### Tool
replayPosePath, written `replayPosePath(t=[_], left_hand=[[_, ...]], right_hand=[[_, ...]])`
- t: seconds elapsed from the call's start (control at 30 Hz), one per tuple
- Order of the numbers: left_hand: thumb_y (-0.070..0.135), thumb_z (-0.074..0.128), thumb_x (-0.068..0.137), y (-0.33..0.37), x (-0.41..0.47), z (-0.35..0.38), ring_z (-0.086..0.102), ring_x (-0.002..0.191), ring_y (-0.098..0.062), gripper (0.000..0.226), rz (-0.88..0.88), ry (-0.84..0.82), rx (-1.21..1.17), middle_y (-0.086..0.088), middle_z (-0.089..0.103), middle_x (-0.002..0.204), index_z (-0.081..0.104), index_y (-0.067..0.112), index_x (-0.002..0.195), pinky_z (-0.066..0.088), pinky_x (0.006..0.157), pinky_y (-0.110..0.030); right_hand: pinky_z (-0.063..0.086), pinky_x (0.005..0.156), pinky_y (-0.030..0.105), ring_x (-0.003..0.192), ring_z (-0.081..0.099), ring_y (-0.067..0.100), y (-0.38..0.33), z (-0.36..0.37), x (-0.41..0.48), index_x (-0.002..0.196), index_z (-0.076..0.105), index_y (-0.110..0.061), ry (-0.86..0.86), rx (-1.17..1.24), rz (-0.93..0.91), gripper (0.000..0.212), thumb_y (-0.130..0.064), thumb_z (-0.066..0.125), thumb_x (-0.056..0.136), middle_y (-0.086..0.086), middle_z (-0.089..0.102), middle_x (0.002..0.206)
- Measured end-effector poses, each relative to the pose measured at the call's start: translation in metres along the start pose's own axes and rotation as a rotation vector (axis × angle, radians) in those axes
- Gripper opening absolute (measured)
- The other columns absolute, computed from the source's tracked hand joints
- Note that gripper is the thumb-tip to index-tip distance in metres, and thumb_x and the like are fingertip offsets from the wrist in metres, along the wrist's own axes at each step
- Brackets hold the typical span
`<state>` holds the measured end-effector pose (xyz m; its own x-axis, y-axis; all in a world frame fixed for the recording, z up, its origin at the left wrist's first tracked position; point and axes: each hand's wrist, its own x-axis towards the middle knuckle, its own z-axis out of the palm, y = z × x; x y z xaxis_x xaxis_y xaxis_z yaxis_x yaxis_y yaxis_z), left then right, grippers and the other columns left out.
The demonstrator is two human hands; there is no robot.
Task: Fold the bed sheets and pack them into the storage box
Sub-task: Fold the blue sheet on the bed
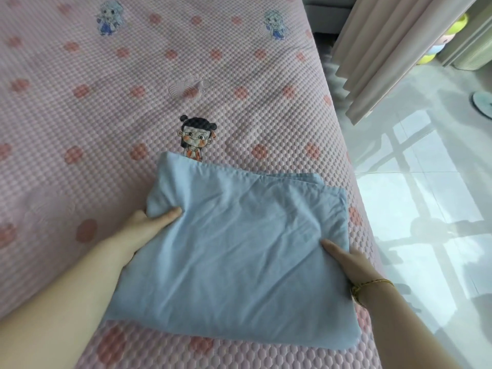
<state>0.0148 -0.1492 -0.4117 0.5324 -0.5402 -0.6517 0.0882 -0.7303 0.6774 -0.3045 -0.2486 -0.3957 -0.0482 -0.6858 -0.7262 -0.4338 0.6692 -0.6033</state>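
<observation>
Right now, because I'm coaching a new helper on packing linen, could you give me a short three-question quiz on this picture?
1. True or false: the blue sheet lies spread out in a single layer on the pink bed cover.
2. Which wrist wears the gold bracelet? A) left B) right C) both
3. Fill in: the left hand and the right hand each ____ a side edge of the sheet, thumb on top.

Key: 1 false, it is folded, and layers show at its far right corner; 2 B; 3 grip.
</observation>
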Motion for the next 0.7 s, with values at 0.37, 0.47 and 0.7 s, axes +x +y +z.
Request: replayPosePath(t=[0.37,0.47,0.7], left_hand=[[0.027,0.078,0.07,0.026,-0.094,-0.054,0.06,0.078,-0.026,0.031,0.084,0.126,-0.18,-0.008,0.063,0.08,0.064,0.007,0.09,0.046,0.079,-0.034],[0.02,0.068,0.081,0.04,-0.136,-0.084,0.057,0.074,-0.019,0.019,0.148,0.203,-0.244,-0.002,0.059,0.077,0.059,0.011,0.096,0.041,0.077,-0.03],[0.019,0.074,0.053,0.028,-0.251,-0.162,0.067,0.068,-0.021,0.031,0.246,0.213,-0.374,-0.002,0.073,0.071,0.066,0.016,0.083,0.053,0.068,-0.032]], right_hand=[[0.053,0.08,0.04,0.08,0.062,0.027,-0.059,0.008,-0.092,0.099,0.06,-0.014,-0.086,0.028,-0.284,0.012,-0.013,0.06,0.086,0.004,0.065,0.085],[0.052,0.086,0.044,0.092,0.063,0.03,-0.079,0.02,-0.123,0.102,0.059,-0.019,-0.111,0.03,-0.395,0.017,-0.016,0.062,0.085,0.007,0.066,0.098],[0.045,0.059,0.02,0.075,0.057,0.009,-0.124,0.067,-0.207,0.104,0.053,-0.014,-0.384,-0.028,-0.658,0.018,-0.012,0.06,0.087,-0.002,0.061,0.087]])
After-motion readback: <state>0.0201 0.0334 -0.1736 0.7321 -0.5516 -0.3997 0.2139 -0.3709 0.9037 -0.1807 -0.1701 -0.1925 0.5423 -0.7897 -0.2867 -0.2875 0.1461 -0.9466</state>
